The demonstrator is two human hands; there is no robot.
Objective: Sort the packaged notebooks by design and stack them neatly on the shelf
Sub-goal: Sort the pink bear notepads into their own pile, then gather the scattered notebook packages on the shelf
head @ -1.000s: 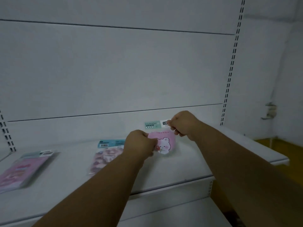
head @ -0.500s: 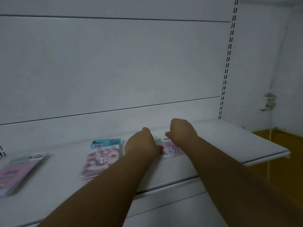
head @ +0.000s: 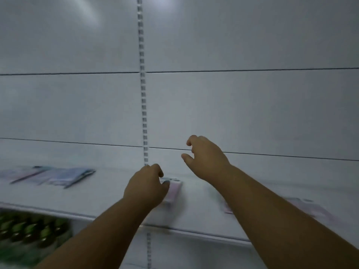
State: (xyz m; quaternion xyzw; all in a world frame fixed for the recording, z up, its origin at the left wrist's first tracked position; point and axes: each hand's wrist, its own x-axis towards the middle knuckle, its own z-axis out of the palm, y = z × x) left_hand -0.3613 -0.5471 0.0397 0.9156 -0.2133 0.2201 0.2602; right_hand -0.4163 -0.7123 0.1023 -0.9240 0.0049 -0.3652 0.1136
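My left hand [head: 146, 188] hovers at a pink packaged notebook [head: 174, 192] that lies flat on the white shelf [head: 108, 197], just right of the slotted upright. Its fingers are loosely curled and its thumb tip lies on the package's left edge. My right hand [head: 206, 160] is raised above the shelf, right of that notebook, fingers loosely curled and holding nothing. A blurred pile of pink and blue packaged notebooks [head: 52, 176] lies on the shelf to the far left. Another pink notebook [head: 312, 209] lies at the right, partly hidden by my right forearm.
A slotted metal upright [head: 143, 105] runs down the white back panel between two shelf bays. Green bottles [head: 31, 233] stand on the lower shelf at bottom left. The shelf's front edge [head: 204, 234] runs across below my hands.
The view has swung left. Both hands have let go of the bear-print notebook they laid on the shelf. My left hand now reaches another pink notebook, and my right hand has lifted.
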